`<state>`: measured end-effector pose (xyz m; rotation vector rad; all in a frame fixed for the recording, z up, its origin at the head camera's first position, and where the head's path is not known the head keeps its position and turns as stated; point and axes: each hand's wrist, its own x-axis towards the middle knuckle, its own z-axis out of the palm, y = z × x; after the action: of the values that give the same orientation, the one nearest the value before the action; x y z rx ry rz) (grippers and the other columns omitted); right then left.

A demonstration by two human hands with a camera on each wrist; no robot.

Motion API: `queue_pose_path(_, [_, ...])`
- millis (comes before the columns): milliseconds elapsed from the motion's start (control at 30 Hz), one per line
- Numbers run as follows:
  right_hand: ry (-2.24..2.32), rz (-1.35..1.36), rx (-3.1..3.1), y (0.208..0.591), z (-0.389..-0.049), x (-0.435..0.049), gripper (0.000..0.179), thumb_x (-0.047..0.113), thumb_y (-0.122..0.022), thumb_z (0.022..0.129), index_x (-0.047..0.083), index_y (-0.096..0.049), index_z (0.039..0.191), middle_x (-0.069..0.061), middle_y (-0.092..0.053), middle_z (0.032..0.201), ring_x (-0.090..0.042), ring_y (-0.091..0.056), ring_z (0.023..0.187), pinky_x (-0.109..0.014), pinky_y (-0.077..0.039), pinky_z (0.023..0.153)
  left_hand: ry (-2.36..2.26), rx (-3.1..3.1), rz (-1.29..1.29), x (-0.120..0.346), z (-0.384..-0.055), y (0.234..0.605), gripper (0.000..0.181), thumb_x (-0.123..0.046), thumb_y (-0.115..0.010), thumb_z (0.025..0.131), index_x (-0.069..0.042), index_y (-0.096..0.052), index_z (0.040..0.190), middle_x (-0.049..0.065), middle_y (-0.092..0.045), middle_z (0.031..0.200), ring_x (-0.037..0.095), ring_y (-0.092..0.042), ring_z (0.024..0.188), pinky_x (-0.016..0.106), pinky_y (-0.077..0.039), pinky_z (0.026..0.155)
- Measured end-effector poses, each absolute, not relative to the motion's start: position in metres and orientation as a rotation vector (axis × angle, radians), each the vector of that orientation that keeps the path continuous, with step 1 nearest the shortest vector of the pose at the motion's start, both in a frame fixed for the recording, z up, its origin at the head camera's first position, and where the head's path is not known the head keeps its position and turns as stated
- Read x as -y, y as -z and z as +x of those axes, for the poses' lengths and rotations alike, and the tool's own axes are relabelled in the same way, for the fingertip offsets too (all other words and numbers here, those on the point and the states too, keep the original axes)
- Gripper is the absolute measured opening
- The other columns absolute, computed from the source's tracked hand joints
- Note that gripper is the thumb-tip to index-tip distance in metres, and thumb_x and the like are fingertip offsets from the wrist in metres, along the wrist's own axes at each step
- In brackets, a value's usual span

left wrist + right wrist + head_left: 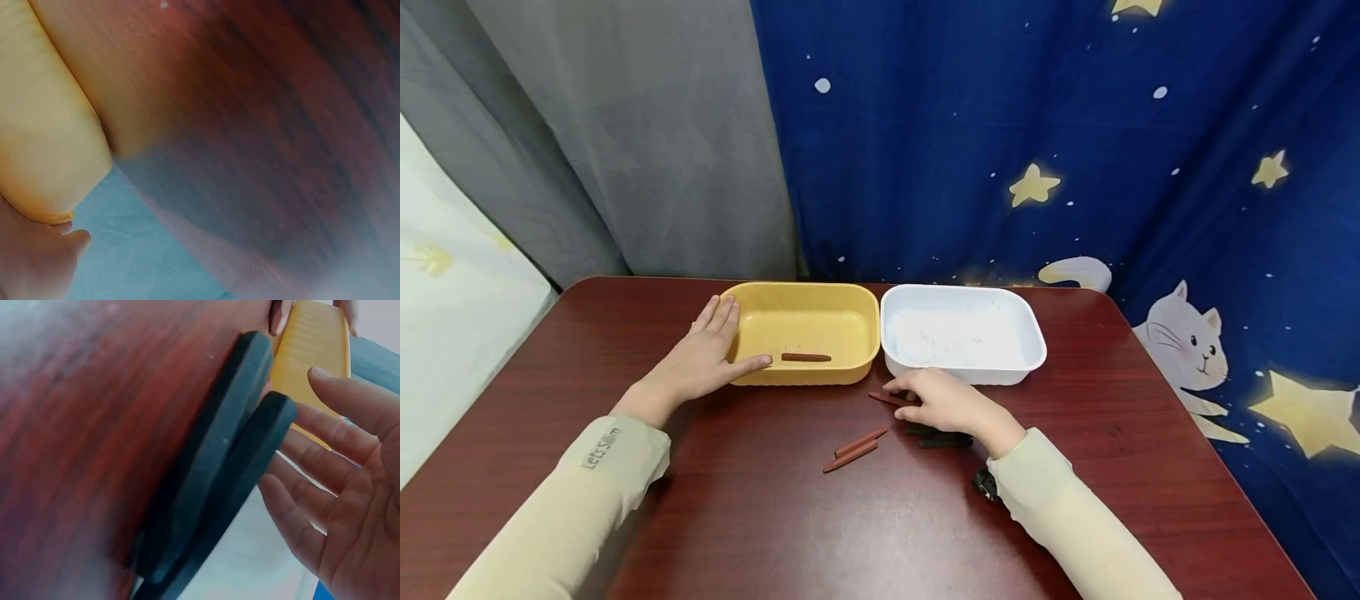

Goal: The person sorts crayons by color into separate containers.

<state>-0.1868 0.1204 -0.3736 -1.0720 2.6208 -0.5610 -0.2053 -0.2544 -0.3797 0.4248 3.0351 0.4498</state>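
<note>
My left hand (700, 354) rests on the left end of a yellow plastic bin (805, 377), fingers straight along the rim and thumb over the front edge. One reddish-brown stick (806, 357) lies inside the bin. My right hand (951, 404) hovers low in front of a white bin (1037, 360), fingers loosely bent. Its fingertips are right by another brown stick (886, 398) on the table. Under that palm lie several black sticks (945, 442); the right wrist view shows faceted black sticks (206, 456) beside outstretched fingers (319, 456) with nothing held.
Two more brown sticks (852, 456) lie side by side on the dark red table (760, 517), left of my right hand. The bins stand end to end near the table's back edge. A gray curtain (700, 142) and a blue star curtain (925, 150) hang behind it.
</note>
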Motion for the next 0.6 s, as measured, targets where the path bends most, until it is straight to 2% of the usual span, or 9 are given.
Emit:
queue_pose_path(167, [0.501,-1.155,-2.641,0.377,-0.186,-0.118,0.037,0.009,-0.071,0.09,0.002,-0.067,0.126,-0.008,-0.07,0.11,-0.018,-0.064,0.087,-0.032,-0.053,0.083,-0.452,-3.035,0.423,0.255,-0.205,0.38,0.111,-0.071,-0.051,0.091,0.01,-0.008,0.155,0.025,0.001,0.165,0.041,0.008,0.154,0.061,-0.014,0.121])
queue_pose_path(333, [0.486,-1.167,-2.629,0.381,-0.188,-0.114,0.037,0.005,-0.072,0.088,0.001,-0.068,0.125,-0.007,-0.067,0.098,-0.017,-0.062,0.084,-0.029,-0.052,0.079,-0.454,-3.038,0.417,0.255,-0.204,0.38,0.111,-0.07,-0.05,0.091,0.01,-0.008,0.155,0.025,0.0,0.165,0.041,0.008,0.154,0.061,-0.015,0.121])
queue_pose_path(600, [0.497,-1.131,-2.576,0.379,-0.19,-0.11,0.026,0.001,-0.071,0.087,0.006,-0.07,0.113,0.0,-0.06,0.08,-0.009,-0.052,0.072,-0.023,-0.047,0.07,-0.461,-3.036,0.419,0.254,-0.203,0.38,0.111,-0.071,-0.05,0.091,0.009,-0.008,0.155,0.025,0.001,0.166,0.04,0.009,0.154,0.061,-0.014,0.121])
